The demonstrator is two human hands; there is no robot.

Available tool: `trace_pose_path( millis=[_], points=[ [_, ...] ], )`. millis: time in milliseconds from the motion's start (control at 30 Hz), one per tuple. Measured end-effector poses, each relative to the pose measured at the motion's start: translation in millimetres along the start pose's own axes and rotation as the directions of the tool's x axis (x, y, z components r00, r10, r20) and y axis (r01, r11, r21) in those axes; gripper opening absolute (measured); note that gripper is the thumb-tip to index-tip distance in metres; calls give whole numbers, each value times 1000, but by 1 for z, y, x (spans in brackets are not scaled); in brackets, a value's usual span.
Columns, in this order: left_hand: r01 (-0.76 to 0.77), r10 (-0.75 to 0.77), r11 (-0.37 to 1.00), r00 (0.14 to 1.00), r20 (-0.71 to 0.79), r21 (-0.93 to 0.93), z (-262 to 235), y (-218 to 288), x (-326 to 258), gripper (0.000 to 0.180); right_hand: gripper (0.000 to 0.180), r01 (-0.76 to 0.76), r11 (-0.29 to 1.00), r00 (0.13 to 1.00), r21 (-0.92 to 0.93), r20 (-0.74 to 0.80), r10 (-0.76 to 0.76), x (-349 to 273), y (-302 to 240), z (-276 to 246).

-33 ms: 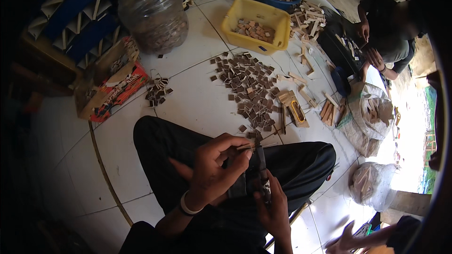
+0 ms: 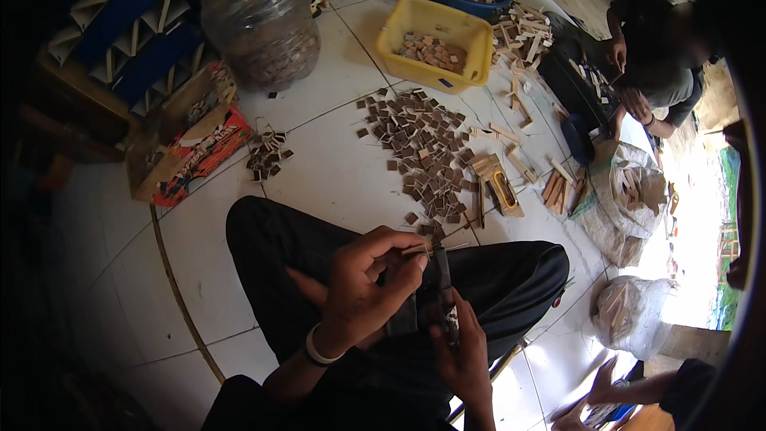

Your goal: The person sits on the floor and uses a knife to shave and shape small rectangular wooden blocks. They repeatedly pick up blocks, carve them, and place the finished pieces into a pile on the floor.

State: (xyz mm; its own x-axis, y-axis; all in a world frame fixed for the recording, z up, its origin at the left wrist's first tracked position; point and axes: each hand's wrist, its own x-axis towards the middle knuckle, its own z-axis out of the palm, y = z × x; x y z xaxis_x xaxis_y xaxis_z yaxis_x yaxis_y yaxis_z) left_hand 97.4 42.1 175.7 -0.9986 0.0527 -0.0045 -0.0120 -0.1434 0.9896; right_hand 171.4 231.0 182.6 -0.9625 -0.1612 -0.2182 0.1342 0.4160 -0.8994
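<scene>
Over my lap, my left hand (image 2: pixel 359 283) pinches a small light-brown wooden piece (image 2: pixel 415 249) between thumb and fingers. My right hand (image 2: pixel 467 355) is wrapped round the patterned handle of a knife (image 2: pixel 444 275). Its dark blade points away from me and meets the end of the wooden piece. Just beyond my hands, a spread of small dark-brown square tiles (image 2: pixel 419 148) lies on the white floor. A yellow-edged wooden piece (image 2: pixel 501 184) rests at the right side of that spread.
Around me stand a yellow tub (image 2: pixel 483 60), a blue basin (image 2: pixel 504 6), a clear plastic container (image 2: pixel 259 12) and a printed carton (image 2: pixel 203 156). A small tile pile (image 2: pixel 267 156) lies near the carton. Sacks (image 2: pixel 602 227) stand right; one person sits far right, another's arm (image 2: pixel 638 391) reaches in lower right.
The other person's hands at the lower right have shifted, and a light-brown surface shows beneath that arm. My own hands, the knife and the wooden piece look almost unmoved.
</scene>
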Motion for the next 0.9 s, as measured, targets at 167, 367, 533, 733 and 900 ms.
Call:
trace_pose_path(
  millis=[167, 367, 533, 733, 900],
  points=[
    [-6, 6, 999, 1000, -3, -34, 1, -1, -1, 21, 51, 49, 998, 998, -30, -40, -50, 0, 6, 5],
    [8, -8, 993, 1000, 3, -114, -1, -7, -3, 21, 52, 16, 999, 1000, 35, -13, -15, -4, 8, 9],
    [-8, 8, 988, 1000, -2, -152, -2, -11, -8, 20, 55, 65, 998, 998, 6, -16, -65, -5, 9, 11],
    [-16, 16, 991, 1000, -2, -131, -4, -11, -11, 22, 59, -14, 997, 1000, 80, 24, 12, -9, 2, 13],
    [-25, 24, 992, 1000, -10, -125, -6, -9, -12, 23, 64, -51, 995, 997, 86, 60, 46, -8, -5, 13]
  ],
)
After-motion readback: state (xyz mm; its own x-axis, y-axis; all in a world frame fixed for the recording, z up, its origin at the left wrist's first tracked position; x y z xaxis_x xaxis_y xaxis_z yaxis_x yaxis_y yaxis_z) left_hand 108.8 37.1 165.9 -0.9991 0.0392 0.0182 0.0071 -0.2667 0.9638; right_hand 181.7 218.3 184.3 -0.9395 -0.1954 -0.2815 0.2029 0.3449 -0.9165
